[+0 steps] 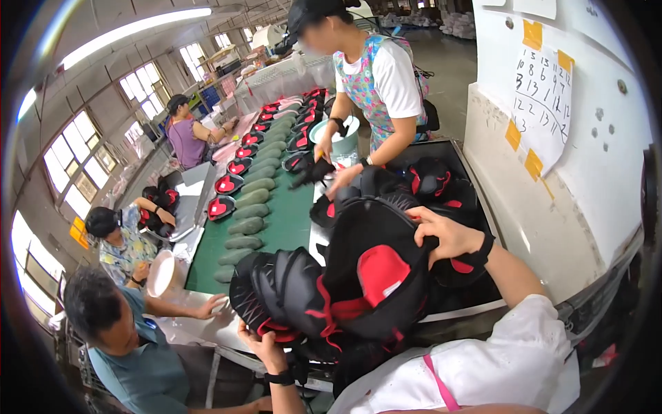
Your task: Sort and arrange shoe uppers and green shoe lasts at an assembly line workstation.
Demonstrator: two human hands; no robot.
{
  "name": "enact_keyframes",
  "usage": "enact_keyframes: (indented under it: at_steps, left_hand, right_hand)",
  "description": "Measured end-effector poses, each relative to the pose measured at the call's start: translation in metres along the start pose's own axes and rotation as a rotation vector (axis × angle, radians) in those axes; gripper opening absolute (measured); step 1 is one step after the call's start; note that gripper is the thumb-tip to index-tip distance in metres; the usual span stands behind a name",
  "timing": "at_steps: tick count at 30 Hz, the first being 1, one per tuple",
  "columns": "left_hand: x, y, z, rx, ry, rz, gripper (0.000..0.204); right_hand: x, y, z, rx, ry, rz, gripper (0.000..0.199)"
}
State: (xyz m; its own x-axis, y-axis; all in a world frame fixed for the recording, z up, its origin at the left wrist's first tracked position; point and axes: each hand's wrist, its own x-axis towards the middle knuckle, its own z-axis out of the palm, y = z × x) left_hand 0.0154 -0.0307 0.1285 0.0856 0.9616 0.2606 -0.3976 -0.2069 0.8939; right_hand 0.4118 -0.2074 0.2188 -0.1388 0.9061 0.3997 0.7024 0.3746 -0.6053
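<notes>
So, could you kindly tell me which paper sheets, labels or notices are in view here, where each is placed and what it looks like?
White paper sheet with handwritten digits: on the white wall panel at right, rectangular, held by orange tape pieces at its corners.
Plain white paper sheet: top edge of that panel, cut off by the frame.
Yellow-orange rectangular sign: on the far left wall below the windows, too small to make out.

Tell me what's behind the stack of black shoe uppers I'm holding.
Behind the stack of black and red shoe uppers lie more black and red uppers, with a green conveyor belt to their left. The stack covers the surface directly behind it, so that cannot be seen.
</notes>
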Motion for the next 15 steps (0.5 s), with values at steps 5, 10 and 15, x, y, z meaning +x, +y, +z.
enact_keyframes:
  at_steps: [5,10,15]
  left_hand:
    - [-0.019,-0.054,-0.001,0.402,-0.132,0.075,0.083]
    - [-0.021,-0.044,0.015,0.399,-0.115,0.093,0.073]
    - [-0.031,-0.039,0.018,0.544,-0.083,0.168,0.068]
  right_hand:
    - [-0.053,0.050,0.022,-0.003,-0.035,0.303,0.049]
    - [-0.028,-0.008,-0.001,-0.404,-0.030,0.254,0.077]
    - [0.036,-0.089,-0.042,-0.588,0.836,-0.307,0.068]
